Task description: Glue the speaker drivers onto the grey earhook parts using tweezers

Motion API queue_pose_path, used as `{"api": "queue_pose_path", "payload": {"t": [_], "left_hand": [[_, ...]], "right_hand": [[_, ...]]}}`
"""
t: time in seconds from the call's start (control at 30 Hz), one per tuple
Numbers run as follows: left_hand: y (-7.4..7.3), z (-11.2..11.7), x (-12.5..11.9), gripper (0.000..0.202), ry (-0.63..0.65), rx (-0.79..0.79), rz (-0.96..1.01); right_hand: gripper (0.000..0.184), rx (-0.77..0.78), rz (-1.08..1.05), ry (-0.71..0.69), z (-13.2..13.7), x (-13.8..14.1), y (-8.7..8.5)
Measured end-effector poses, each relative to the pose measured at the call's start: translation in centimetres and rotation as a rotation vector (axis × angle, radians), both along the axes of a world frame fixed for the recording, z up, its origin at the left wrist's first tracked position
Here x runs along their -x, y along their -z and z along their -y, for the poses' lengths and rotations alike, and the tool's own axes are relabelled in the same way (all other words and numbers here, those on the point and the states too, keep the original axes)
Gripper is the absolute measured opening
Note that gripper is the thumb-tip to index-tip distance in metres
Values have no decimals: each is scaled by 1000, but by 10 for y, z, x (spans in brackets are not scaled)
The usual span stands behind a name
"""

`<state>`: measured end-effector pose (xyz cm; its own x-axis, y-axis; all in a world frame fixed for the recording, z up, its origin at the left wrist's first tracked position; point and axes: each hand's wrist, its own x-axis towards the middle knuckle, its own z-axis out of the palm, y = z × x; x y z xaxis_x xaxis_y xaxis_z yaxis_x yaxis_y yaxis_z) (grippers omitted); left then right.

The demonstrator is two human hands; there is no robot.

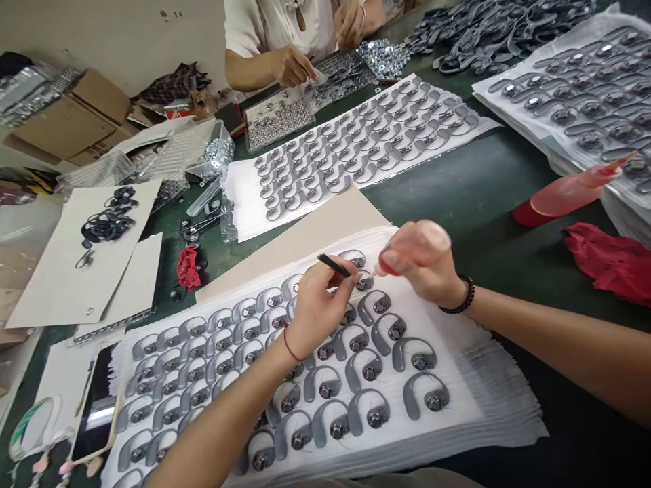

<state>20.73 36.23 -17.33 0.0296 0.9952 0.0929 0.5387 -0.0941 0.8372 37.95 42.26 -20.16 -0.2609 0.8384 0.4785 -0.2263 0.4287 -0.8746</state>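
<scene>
The grey ear-hook piece (365, 279) lies on white sheets (452, 379), partly hidden; its round metal part (363, 284) is shiny; the similar hooks (399, 356) around it are smooth and curved; my left grip (321, 303) is pinched on a slim black tool (333, 265); my right grip (432, 272) is clamped around a translucent bottle (422, 240) with red liquid (384, 263); beneath is the dark green desk (447, 179).

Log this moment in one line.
left hand: holds black tool | right hand: holds bottle, nozzle toward grey hooked pieces | below: white sheets
</scene>
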Motion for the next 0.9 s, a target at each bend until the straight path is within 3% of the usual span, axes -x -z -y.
{"api": "queue_pose_path", "payload": {"t": [0.17,0.27,0.37,0.47,0.63,0.9], "left_hand": [[-2,2,1,3,41,-60,-54],[-7,14,-1,11,100,-282,-122],[-14,34,-7,12,364,-629,-238],[-17,50,-15,2,579,-792,-322],[-8,54,-21,3,633,-826,-385],[-3,46,-22,4,648,-792,-441]], "right_hand": [[29,268,-169,105,-13,-10,-33],[34,282,-199,146,-10,-14,-42],[34,261,-107,186,2,-17,-32],[27,226,-43,220,15,-19,-15],[25,182,-18,216,27,-22,3],[26,229,26,104,32,-25,4]]}}
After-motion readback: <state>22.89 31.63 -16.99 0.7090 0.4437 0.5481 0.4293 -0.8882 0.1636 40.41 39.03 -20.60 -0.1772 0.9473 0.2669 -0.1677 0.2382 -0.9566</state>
